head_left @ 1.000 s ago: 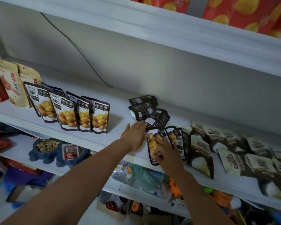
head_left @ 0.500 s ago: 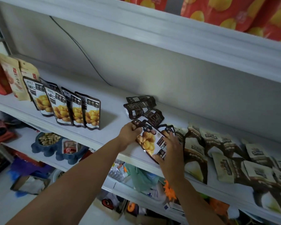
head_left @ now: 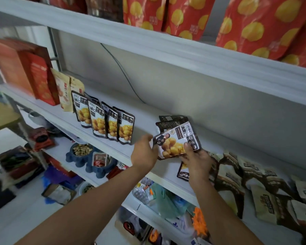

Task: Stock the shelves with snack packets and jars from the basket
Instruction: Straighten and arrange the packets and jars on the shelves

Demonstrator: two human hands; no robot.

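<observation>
Both hands hold one chestnut packet (head_left: 175,142) up over the front part of the middle shelf (head_left: 145,121), and the packet is tipped to one side. The left hand (head_left: 143,153) pinches its left edge with curled fingers. The right hand (head_left: 199,162) holds its bottom corner, with the thumb on the front and the fingers behind. The packet looks shiny and thin, so it could slip out of such a small pinch and drop past the shelf edge onto the messy shelf below or the floor. Another dark packet (head_left: 183,172) lies flat just under the right hand, close to the front edge, and a bump from the wrist could push it off. A row of standing chestnut packets (head_left: 104,123) is to the left, leaning a little. If the new one is set down too hard against the last one, the whole row could fall like dominoes. A soft packet may also flop over if it is let go too soon. Two dark packets (head_left: 171,121) lie right behind, so there is not much room there. The basket is not in view.
</observation>
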